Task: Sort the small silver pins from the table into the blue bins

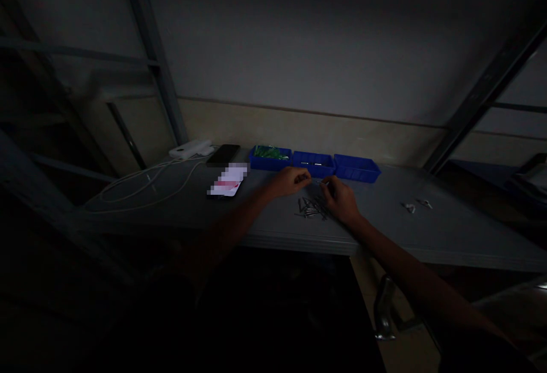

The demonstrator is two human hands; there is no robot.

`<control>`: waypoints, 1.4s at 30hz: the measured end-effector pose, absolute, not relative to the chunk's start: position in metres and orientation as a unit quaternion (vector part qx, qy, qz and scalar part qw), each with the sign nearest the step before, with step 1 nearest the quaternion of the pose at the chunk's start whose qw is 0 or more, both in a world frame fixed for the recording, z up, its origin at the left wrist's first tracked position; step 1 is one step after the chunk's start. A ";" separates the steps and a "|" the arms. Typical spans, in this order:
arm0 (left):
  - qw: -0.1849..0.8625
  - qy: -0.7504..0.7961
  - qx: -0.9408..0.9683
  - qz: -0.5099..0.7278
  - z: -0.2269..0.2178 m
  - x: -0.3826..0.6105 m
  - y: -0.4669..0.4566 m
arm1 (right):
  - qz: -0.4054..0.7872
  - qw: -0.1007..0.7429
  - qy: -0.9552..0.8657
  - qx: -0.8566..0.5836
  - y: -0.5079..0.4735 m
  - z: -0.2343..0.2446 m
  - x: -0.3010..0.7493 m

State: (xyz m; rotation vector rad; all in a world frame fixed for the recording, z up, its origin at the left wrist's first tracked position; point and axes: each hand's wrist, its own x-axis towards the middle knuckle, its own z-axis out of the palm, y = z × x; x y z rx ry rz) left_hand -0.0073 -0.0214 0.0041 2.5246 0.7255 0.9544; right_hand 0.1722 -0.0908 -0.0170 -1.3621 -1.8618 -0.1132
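Both my hands reach over a grey table (448,230) in dim light. My left hand (290,181) is curled with its fingertips pinched together, near a thin metal piece. My right hand (341,199) is also curled, fingertips close to the left hand's. What the fingers pinch is too small and dark to name. A loose pile of small metal pins or screws (311,208) lies on the table just below and between the hands.
Three blue trays stand in a row behind the hands: left one (270,158) with green parts, middle (314,163), right (356,168). A lit phone (228,182), a dark phone (223,155), a white charger (191,148) with cables and two small pieces (416,205) lie on the table.
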 end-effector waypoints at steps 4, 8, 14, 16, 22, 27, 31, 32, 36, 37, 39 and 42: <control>0.183 0.263 0.883 0.344 0.004 -0.007 -0.022 | -0.055 0.399 -0.738 -0.542 -0.090 -0.017 0.173; 0.182 0.259 0.883 0.346 0.002 -0.007 -0.020 | -0.057 0.403 -0.734 -0.544 -0.091 -0.017 0.172; 0.178 0.259 0.886 0.341 0.001 -0.007 -0.017 | -0.037 0.420 -0.733 -0.534 -0.092 -0.016 0.171; 0.176 0.254 0.888 0.340 0.002 -0.007 -0.018 | -0.040 0.419 -0.735 -0.532 -0.091 -0.017 0.172; 0.184 0.268 0.884 0.335 0.002 -0.007 -0.019 | -0.050 0.415 -0.736 -0.533 -0.091 -0.017 0.172; 0.188 0.272 0.883 0.333 0.001 -0.007 -0.017 | -0.057 0.415 -0.735 -0.533 -0.091 -0.016 0.172; 0.181 0.264 0.887 0.334 0.000 -0.007 -0.016 | -0.053 0.411 -0.736 -0.536 -0.091 -0.017 0.172; 0.179 0.262 0.888 0.334 0.000 -0.007 -0.016 | -0.051 0.411 -0.736 -0.536 -0.090 -0.017 0.172; 0.173 0.260 0.889 0.335 0.000 -0.006 -0.016 | -0.051 0.412 -0.737 -0.534 -0.090 -0.018 0.173; 0.175 0.260 0.889 0.335 0.000 -0.006 -0.016 | -0.054 0.411 -0.738 -0.533 -0.090 -0.018 0.173; 0.181 0.258 0.887 0.336 0.000 -0.006 -0.016 | -0.058 0.408 -0.738 -0.534 -0.090 -0.018 0.173; 0.188 0.262 0.885 0.336 0.000 -0.006 -0.016 | -0.062 0.407 -0.736 -0.538 -0.089 -0.018 0.173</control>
